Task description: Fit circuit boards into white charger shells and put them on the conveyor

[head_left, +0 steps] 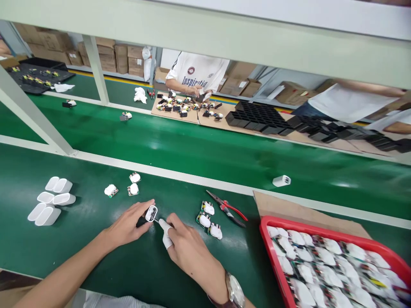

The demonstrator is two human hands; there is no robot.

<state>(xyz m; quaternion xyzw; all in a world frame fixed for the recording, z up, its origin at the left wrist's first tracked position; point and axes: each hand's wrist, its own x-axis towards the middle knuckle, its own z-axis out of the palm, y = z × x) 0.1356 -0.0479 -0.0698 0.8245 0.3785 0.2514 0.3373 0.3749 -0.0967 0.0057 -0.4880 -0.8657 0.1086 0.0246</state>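
"Where is the white case (152, 213)?"

"In the left grip (130, 224), above the green desk (80, 233). The thumb and fingers close around it, so its sides are partly covered. Its end shows, with dark bits inside. There is something black between the fingers too, but I can't tell what."

"And the right grip (186, 241)?"

"It is closed on a thin metal stick (156, 220). The tip meets the rim of the case. The hand hides the back end, so I can't see what tool it is. A white finger cover (166, 235) hides a fingertip."

"What is near?"

"Small boards with white lumps (204, 220) lie to the right, beside red-handled pliers (226, 207). Three more boards (132, 189) lie past the left hand, and white cups (62, 185) sit far left."

"Can you see all of the red tray (272, 256)?"

"No, the edge cuts it off. It is full of lumpy white parts (327, 276), and some are blurry."

"Who is across?"

"A person in a white shirt (199, 70). A pale beam (205, 40) hides the head, and what those hands hold is hard to make out."
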